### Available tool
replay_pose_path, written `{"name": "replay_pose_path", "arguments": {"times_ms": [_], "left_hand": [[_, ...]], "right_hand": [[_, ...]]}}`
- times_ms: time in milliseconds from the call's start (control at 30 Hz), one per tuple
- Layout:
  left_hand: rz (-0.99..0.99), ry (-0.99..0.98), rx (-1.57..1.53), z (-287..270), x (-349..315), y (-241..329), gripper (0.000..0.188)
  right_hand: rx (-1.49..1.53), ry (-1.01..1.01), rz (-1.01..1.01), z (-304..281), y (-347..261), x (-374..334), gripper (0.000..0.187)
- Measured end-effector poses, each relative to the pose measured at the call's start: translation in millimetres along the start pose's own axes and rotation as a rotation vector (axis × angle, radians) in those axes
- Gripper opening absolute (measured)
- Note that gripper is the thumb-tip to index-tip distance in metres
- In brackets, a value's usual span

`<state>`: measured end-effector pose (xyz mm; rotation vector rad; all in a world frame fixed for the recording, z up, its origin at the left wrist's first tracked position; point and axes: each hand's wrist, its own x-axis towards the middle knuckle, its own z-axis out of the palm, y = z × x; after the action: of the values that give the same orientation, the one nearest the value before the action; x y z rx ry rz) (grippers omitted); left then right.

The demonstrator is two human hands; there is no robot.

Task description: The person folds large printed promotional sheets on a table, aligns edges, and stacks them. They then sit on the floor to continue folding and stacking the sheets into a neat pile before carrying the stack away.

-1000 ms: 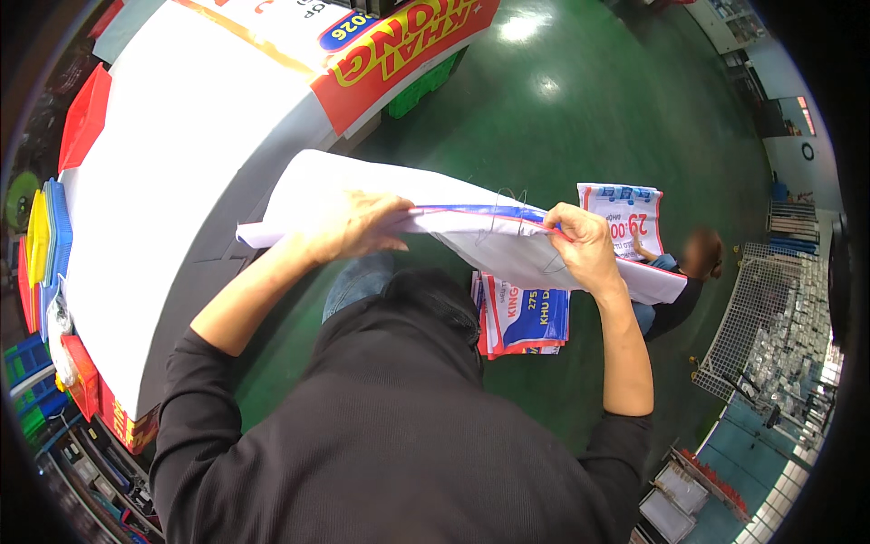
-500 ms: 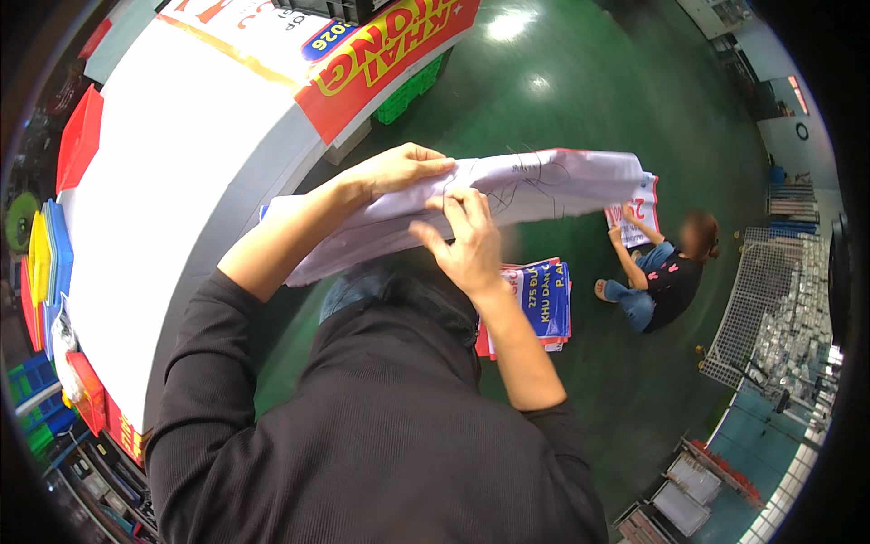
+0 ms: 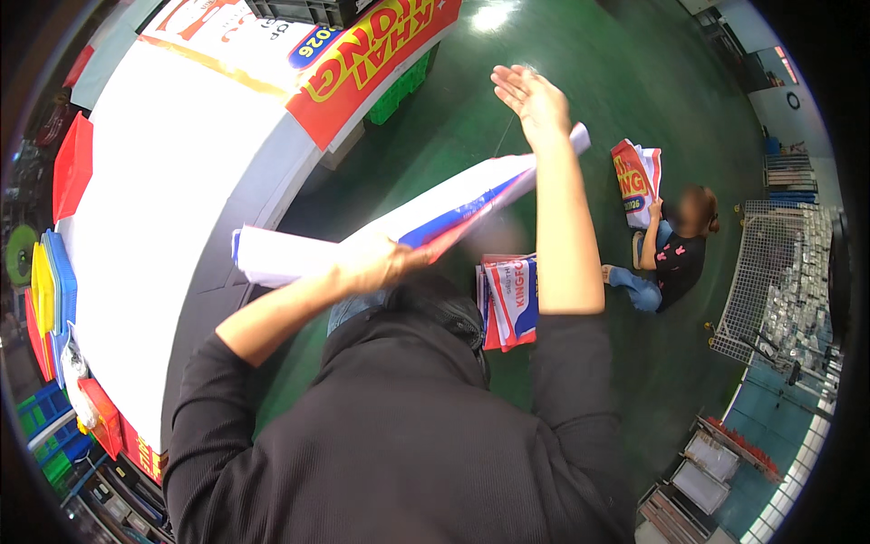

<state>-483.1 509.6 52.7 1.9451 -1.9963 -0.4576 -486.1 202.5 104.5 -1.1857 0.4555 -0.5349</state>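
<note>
My left hand (image 3: 385,260) is closed around the lower edge of a folded banner (image 3: 462,195), white with blue and red printing. The banner slants across in front of me, its left end near the white table and its far right end behind my right forearm. My right hand (image 3: 535,100) is raised past the banner, fingers stretched out and apart from the cloth. A thin dark thread (image 3: 506,134) shows just below its fingers. On the floor beyond my right side lies a stack of folded printed banners (image 3: 512,304), partly hidden by my right forearm.
The curved white table (image 3: 181,163) fills the left, with a black crate (image 3: 304,11) and a red-and-yellow banner (image 3: 362,63) at its far end. Coloured trays (image 3: 56,272) line its left edge. A crouching person (image 3: 675,258) handles another banner (image 3: 637,181) at right, near a wire cart (image 3: 770,281).
My right hand has left the banner and swung up and away. My left hand has shifted down along the banner, which is now tilted with its printing showing. The person's banner has been raised.
</note>
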Motion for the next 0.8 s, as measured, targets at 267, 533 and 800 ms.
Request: {"name": "replay_pose_path", "arguments": {"times_ms": [267, 533, 800], "left_hand": [[-0.21, 0.329, -0.372, -9, -36, 7, 0.026], [-0.237, 0.44, -0.465, -22, -32, -26, 0.023], [-0.014, 0.198, 0.022, -10, -47, 1, 0.033]], "right_hand": [[-1.597, -0.163, 0.41, -35, 9, -2, 0.055], [-1.49, -0.595, -0.132, -41, 19, -121, 0.031], [-1.363, -0.675, -0.553, -46, 54, -133, 0.026]]}}
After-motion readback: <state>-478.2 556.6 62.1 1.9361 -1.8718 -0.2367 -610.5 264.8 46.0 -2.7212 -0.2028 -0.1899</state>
